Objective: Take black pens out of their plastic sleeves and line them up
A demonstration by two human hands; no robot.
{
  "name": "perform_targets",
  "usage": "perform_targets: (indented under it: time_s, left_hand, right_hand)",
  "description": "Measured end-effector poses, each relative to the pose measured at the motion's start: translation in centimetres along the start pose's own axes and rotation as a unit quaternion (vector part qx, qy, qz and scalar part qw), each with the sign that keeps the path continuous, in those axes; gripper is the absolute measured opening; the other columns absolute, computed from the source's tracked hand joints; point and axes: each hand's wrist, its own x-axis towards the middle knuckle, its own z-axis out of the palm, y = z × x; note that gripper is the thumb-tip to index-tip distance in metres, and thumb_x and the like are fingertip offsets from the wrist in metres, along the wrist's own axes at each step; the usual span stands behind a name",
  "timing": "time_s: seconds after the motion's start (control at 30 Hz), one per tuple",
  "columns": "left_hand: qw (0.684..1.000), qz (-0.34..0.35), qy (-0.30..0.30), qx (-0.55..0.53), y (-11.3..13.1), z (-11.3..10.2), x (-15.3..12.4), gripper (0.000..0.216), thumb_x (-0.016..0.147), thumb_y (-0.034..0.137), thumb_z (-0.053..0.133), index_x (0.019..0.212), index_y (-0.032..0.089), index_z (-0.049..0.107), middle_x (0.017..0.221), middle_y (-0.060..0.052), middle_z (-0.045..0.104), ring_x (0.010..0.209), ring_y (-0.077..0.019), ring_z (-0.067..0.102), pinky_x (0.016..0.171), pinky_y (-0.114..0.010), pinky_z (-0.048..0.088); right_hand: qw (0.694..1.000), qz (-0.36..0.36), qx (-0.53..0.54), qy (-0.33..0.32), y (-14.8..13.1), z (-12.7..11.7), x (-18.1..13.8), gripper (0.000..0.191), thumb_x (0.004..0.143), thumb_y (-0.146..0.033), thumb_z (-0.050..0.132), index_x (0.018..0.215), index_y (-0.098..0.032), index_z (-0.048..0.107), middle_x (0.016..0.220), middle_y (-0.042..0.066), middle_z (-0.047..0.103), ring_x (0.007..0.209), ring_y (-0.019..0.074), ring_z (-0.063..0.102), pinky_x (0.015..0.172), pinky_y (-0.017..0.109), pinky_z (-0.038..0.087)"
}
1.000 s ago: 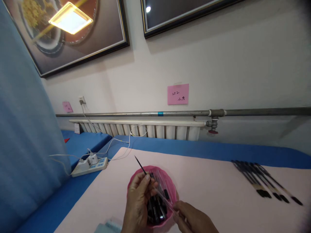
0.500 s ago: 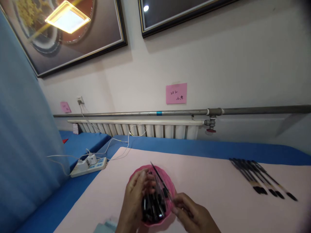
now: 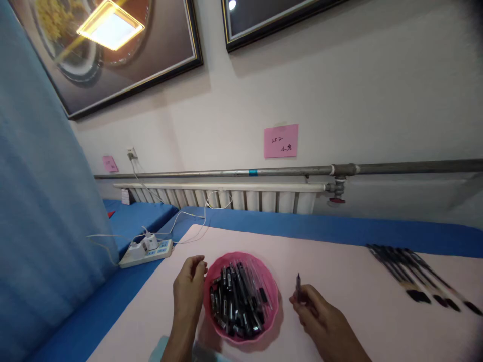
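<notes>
A pink scalloped bowl [image 3: 273,317] stands on the pale pink sheet, filled with dark pens [image 3: 237,301], several of them with clear barrels. Just off its left rim is my left hand [image 3: 190,286], fingers loosely bent and thumb apart, with nothing visible in it. Whether its fingertips touch the rim I cannot tell. To the right of the bowl, my right hand [image 3: 317,311] pinches a slim pen [image 3: 298,286] between thumb and fingers. The pen points upward, dark tip on top, and its lower part is hidden by the fingers.
Black-tipped brushes [image 3: 418,276] lie side by side at the right. A white power strip [image 3: 145,254] with plugs and cables sits at the left on the blue surface [image 3: 302,221]. Something light blue [image 3: 160,347] shows beside my left forearm. A radiator [image 3: 260,201] runs along the wall.
My left hand has moved from over the bowl to its left side, uncovering the pens. My right hand has drawn away from the bowl's rim to the right, a pen upright in it.
</notes>
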Motion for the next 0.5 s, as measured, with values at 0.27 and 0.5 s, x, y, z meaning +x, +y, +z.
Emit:
perform_targets:
  time_s: [0.27,0.5]
  left_hand:
    - [0.988,0.043,-0.031,0.146,0.0,0.5,-0.2,0.021,0.076,0.028,0.048,0.087,0.019,0.063,0.090,-0.007,0.070,0.086,-0.0212,0.062,0.079,-0.033,0.044]
    - [0.970,0.066,-0.044,0.231,0.2,0.5,-0.4,0.023,0.078,0.021,0.043,0.087,0.018,0.064,0.090,-0.009,0.068,0.085,-0.0213,0.060,0.077,-0.033,0.043]
  right_hand:
    - [1.000,0.003,-0.005,-0.002,1.6,-0.2,0.8,0.015,0.081,-0.039,0.047,0.076,-0.025,0.046,0.072,-0.001,0.062,0.070,0.0183,0.059,0.067,0.027,0.043]
    - [1.000,-0.002,-0.028,0.001,1.7,-0.6,0.9,0.014,0.080,-0.038,0.044,0.075,-0.025,0.048,0.068,0.000,0.062,0.063,0.0184,0.058,0.061,0.027,0.043]
